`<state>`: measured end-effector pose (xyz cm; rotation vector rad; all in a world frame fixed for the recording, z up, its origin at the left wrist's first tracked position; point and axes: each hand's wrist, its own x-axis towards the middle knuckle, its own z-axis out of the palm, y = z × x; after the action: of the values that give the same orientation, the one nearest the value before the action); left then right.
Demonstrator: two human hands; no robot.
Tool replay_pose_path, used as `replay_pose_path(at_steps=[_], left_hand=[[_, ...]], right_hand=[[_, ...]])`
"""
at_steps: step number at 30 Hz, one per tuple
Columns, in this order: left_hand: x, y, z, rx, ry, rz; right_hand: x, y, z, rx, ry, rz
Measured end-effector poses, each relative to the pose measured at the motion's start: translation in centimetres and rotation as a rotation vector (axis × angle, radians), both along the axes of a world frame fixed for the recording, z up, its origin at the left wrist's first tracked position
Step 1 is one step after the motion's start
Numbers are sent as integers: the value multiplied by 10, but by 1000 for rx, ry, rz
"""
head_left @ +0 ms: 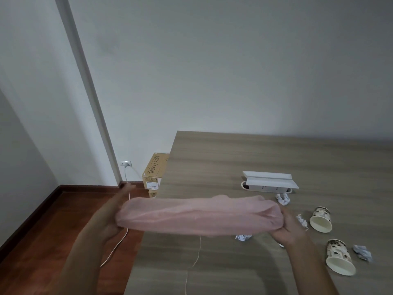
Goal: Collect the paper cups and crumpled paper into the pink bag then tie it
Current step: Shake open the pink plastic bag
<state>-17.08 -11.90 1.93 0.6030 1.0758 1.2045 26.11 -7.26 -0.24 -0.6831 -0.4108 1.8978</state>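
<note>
The pink bag was stretched flat and wide between both hands, above the near left part of the surface. The left hand gripped the bag's left end, fingers curled round the bunched film; this end hung past the surface's left edge, over the floor. The right hand gripped the right end in the same way, fingers wrapped into the film. The bag was blurred, and whether its mouth was open could not be told.

Two paper cups lay on their sides on the right of the surface, mouths toward the camera. The far cup lay just right of the right hand. The near cup lay nearer the front edge, apart from the far cup.

Four crumpled papers lay loose on the surface:
- One paper lay just in front of the white box, near the bag's right end.
- One lay between the right hand and the far cup.
- One lay under the bag's lower edge, partly hidden.
- One lay just right of the near cup.

A thin cord hung below the bag. A second cord ran over the floor from a wall socket. Cardboard boxes stood on the floor against the surface's left side.
</note>
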Motion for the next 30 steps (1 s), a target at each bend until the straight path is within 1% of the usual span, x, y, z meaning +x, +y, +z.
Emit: replay_pose_path(at_steps=[1, 3, 4, 5, 7, 8, 9, 10, 13, 14, 15, 16, 18, 21, 25, 26, 27, 29, 30], left_hand=[[-3, -1, -6, 41, 188, -93], [-5, -7, -11, 80, 640, -269], [-3, -8, -12, 78, 802, -305], [-1, -7, -12, 76, 896, -292], [2, 0, -15, 106, 1030, -186], [5, 3, -15, 110, 1097, -136], [9, 3, -16, 116, 1191, -131], [13, 4, -16, 127, 1290, -175], [22, 3, -21, 81, 1549, -512], [26, 2, -23, 71, 1610, -584], [30, 1, -26, 61, 1638, -622], [32, 1, -28, 50, 1627, -642], [36, 0, -32, 64, 1553, -681], [55, -3, -40, 181, 1506, -689], [110, -10, -52, 315, 1353, -555], [120, -9, -54, 342, 1349, -504], [127, -8, -53, 352, 1346, -437], [131, -2, -46, 299, 1289, -262], [130, 1, -40, 271, 1232, -172]], right_hand=[[-1, 0, -1, -40, -117, -30], [-8, 1, -5, -111, -168, -50], [-12, 3, -9, -164, -199, -60], [-17, 3, -10, -182, -242, -27], [-23, 2, -10, -191, -317, 0], [-24, 4, -11, -191, -356, -33], [-25, 7, -13, -200, -415, -79], [-26, 9, -13, -197, -449, -106], [-35, 11, -9, -187, -409, -96], [-37, 12, -7, -199, -397, -90], [-39, 12, -6, -209, -380, -87], [-40, 13, -5, -217, -370, -87], [-41, 13, -6, -226, -382, -88], [-42, 13, -8, -237, -346, -126], [-48, 11, -7, -294, -348, -122], [-49, 10, -8, -306, -374, -118], [-48, 9, -7, -302, -395, -127], [-44, 7, -5, -294, -448, -164], [-43, 5, -2, -274, -533, -214]])
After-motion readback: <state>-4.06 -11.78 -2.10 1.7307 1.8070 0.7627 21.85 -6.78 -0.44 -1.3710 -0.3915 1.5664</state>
